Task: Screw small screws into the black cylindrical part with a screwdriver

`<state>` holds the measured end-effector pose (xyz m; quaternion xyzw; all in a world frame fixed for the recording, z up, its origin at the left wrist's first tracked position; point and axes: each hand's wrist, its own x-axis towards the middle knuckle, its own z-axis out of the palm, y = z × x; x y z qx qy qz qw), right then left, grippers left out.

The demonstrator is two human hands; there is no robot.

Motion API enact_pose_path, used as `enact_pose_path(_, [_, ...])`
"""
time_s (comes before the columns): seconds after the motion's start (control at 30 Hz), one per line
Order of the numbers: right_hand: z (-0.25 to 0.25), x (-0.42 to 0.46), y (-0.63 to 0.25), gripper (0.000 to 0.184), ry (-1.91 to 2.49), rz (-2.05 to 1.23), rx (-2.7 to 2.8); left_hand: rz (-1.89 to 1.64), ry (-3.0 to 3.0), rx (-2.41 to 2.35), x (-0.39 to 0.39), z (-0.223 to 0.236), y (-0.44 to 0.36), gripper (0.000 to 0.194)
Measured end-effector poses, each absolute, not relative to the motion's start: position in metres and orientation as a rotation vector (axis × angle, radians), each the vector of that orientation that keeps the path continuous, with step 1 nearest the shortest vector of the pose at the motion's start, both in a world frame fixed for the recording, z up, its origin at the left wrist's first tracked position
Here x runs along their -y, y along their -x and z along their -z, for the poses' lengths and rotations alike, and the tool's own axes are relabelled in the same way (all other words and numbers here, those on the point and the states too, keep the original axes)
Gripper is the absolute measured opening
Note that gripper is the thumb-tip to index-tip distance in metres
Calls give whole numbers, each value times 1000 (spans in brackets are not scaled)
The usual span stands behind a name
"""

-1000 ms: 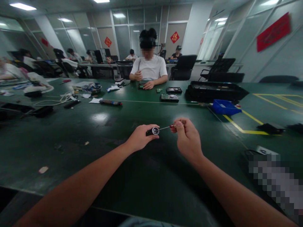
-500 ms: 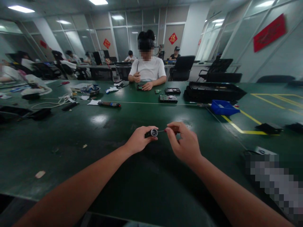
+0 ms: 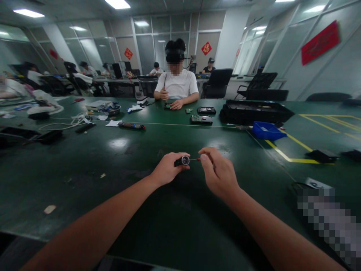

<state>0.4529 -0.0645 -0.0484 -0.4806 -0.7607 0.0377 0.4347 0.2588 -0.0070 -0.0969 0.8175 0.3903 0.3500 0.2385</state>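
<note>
My left hand [image 3: 168, 168] is closed around a small black cylinder [image 3: 184, 160] with a silver ring at its round end, which faces me. Between my right thumb and fingers is a thin screwdriver [image 3: 198, 159] with a red collar; most of its handle is hidden by my right hand [image 3: 218, 169]. The metal shaft points left and its tip meets the silver-ringed end, though I cannot tell how deep it goes. Both hands are above the green table [image 3: 158, 210].
Across the table a person [image 3: 177, 82] in a white shirt works on a small circuit board. Two hard drives [image 3: 201, 119], a long black case [image 3: 256, 111] and a blue bin [image 3: 267, 130] lie beyond my hands. A dark pen-like tool [image 3: 131, 125] rests at left, near cables [image 3: 67, 122].
My right hand has moved left, closer to the cylinder, and its fingers have shifted along the screwdriver, covering more of the handle. My left hand keeps its hold.
</note>
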Motion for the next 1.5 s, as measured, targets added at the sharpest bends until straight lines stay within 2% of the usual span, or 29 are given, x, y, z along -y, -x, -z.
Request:
enact_pose_path(0.13, [50,65,-452,20,1182,-225,1749,-949,-2242,-1076,8,97,-258,38])
enact_pose_path(0.43, [74,33,-466,24,1043,-911,1077,-985,-2379,-1066,8,93,-259,37])
enact_pose_path(0.5, [79,27,-470,26,1046,-977,1035,-953,-2381,-1104,6,95,-260,38])
enact_pose_path(1.0, [60,56,-460,21,1201,-387,1531,-925,-2256,-1140,10,97,-259,38])
enact_pose_path(1.27, [52,63,-463,35,1302,20,1704,-935,-2283,-1062,13,93,-261,32])
enact_pose_path(1.5, [50,69,-461,18,1150,47,1885,-925,-2282,-1034,11,94,-260,33])
